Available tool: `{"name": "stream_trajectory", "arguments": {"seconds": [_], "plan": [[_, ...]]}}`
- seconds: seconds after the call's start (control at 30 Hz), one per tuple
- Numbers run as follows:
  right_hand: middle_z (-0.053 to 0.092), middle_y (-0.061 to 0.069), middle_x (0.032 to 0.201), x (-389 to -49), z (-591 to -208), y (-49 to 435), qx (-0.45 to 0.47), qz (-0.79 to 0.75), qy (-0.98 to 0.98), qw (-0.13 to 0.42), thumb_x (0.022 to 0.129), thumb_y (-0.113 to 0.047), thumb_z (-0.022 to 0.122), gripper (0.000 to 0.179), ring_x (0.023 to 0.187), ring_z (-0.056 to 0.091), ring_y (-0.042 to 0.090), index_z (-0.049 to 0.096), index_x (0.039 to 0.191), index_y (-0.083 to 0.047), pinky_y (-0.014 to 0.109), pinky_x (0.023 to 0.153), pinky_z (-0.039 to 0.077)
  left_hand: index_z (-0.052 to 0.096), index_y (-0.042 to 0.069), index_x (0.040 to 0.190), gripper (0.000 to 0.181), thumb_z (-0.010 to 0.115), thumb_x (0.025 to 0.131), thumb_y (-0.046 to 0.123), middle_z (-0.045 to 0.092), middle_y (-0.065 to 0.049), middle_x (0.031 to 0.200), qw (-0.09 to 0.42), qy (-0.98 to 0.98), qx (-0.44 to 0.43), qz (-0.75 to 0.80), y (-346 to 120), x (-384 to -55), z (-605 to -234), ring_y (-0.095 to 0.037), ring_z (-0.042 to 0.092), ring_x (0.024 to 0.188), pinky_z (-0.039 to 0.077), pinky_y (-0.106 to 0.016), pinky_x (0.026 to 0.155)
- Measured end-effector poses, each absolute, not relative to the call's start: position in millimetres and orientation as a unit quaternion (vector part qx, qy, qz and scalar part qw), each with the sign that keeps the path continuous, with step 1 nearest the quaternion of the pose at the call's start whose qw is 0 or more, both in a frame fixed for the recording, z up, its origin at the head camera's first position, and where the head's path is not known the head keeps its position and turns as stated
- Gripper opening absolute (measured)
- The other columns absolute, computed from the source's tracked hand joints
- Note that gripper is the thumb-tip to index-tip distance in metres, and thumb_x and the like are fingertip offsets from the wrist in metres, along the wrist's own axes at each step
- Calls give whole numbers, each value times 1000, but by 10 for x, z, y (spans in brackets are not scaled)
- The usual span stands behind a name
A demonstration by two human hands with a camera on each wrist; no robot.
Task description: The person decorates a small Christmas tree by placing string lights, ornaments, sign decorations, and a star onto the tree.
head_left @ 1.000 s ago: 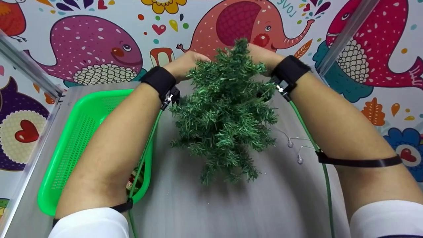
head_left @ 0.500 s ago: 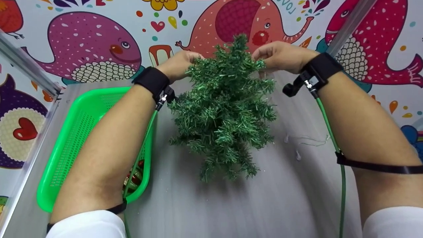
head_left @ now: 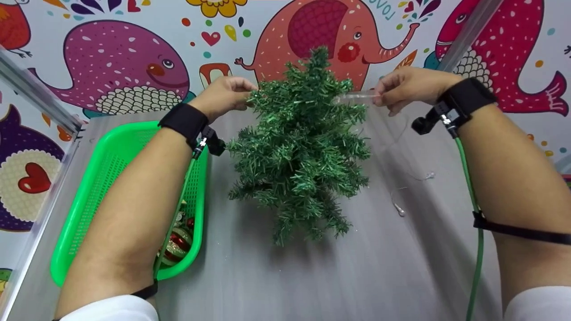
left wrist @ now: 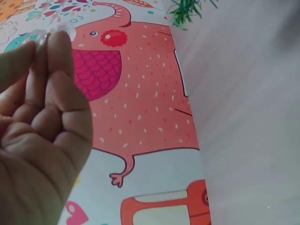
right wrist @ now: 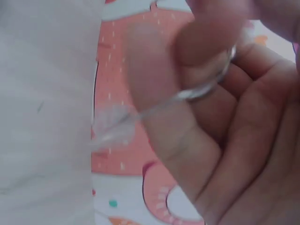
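A small green artificial Christmas tree (head_left: 299, 151) stands upright between my hands. My left hand (head_left: 225, 98) is at its upper left, thumb and fingertips pinching a clear plastic piece (left wrist: 63, 29), seen in the left wrist view. At the tree's upper right, my right hand (head_left: 412, 89) pinches a thin clear string of lights (head_left: 357, 96), which stretches from the upper branches to the fingertips. In the right wrist view, its wire (right wrist: 201, 89) crosses the fingers, and a blurred clear piece (right wrist: 112, 126) hangs beside them. Behind the tree, the string is hidden.
On the left, under my forearm, sits a green plastic basket (head_left: 105, 147) with red and gold baubles (head_left: 176, 245). Loose bulbs (head_left: 400, 210) of the string lie on the grey table (head_left: 267, 285) right of the tree. A cartoon-printed wall (head_left: 214, 62) closes off the back.
My right hand has come out from behind the tree and moved right, drawing the clear string with it. My left hand has shifted slightly left. The loose bulbs have moved on the table.
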State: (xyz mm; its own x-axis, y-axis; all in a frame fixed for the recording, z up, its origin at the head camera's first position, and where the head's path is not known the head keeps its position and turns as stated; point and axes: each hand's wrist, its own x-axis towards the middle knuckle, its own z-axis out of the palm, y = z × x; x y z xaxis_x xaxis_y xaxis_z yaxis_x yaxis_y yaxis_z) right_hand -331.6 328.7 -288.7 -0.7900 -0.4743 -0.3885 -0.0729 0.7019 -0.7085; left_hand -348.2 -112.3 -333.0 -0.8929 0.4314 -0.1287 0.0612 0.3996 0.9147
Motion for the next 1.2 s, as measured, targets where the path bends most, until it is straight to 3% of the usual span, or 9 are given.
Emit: {"name": "stream_trajectory", "arguments": {"seconds": [0.13, 0.27, 0.43, 0.57, 0.7, 0.87, 1.03, 1.2], "plan": [[70, -1, 91, -3285, -2840, 3458, -159, -367, 870, 288, 106, -18, 61, 19, 83, 69, 17, 71, 109, -2, 32, 86, 62, 65, 8, 120, 18, 55, 107, 16, 70, 6, 105, 182, 807, 143, 544, -1187, -3442, -3363, -8, 68, 100, 55, -26, 94], [68, -2, 86, -3242, -2799, 3556, -147, -405, 862, 267, 106, -20, 62, 24, 69, 61, 15, 70, 113, 1, 30, 73, 61, 64, 9, 122, 18, 54, 108, 15, 72, 7, 105, 181, 797, 136, 560, -1233, -3409, -3386, -8, 70, 100, 54, -24, 92], [60, -1, 76, -3196, -2732, 3591, -126, -407, 877, 224, 104, -26, 65, 30, 56, 44, 19, 69, 116, 1, 30, 51, 45, 66, 11, 114, 12, 57, 107, 14, 73, 4, 100, 174, 762, 128, 610, -1253, -3378, -3408, -10, 70, 93, 54, -23, 86], [55, 0, 71, -3176, -2652, 3533, -101, -398, 895, 175, 102, -36, 66, 35, 54, 39, 19, 73, 111, -3, 30, 48, 38, 65, 8, 106, 9, 56, 106, 11, 69, -1, 90, 180, 717, 122, 663, -1237, -3344, -3420, -12, 67, 82, 56, -24, 79], [55, 0, 69, -3143, -2528, 3379, -107, -426, 887, 140, 103, -41, 63, 41, 51, 36, 19, 73, 106, -1, 32, 47, 31, 64, 8, 118, 17, 58, 103, 12, 61, 2, 84, 172, 739, 131, 638, -1210, -3310, -3421, -12, 63, 81, 56, -28, 83], [49, 3, 65, -3089, -2319, 3147, -175, -538, 814, 133, 107, -31, 59, 38, 49, 30, 19, 71, 104, 5, 38, 49, 19, 65, 9, 136, 36, 64, 100, 18, 64, 4, 95, 140, 803, 138, 563, -1204, -3286, -3411, -11, 64, 88, 56, -29, 92], [53, 7, 67, -3048, -2149, 2925, -255, -662, 691, 143, 108, -15, 54, 30, 52, 23, 20, 71, 102, 9, 30, 46, 14, 67, 9, 122, 21, 60, 106, 21, 64, 1, 97, 118, 775, 141, 605, -1206, -3271, -3408, -10, 63, 84, 58, -26, 85], [52, 7, 71, -2947, -1959, 2647, -302, -708, 621, 147, 110, -11, 49, 32, 53, 24, 16, 69, 116, 13, 25, 47, 18, 60, 5, 114, 13, 55, 108, 15, 65, -4, 95, 105, 673, 131, 720, -1227, -3229, -3366, -14, 65, 76, 59, -27, 77]]}}
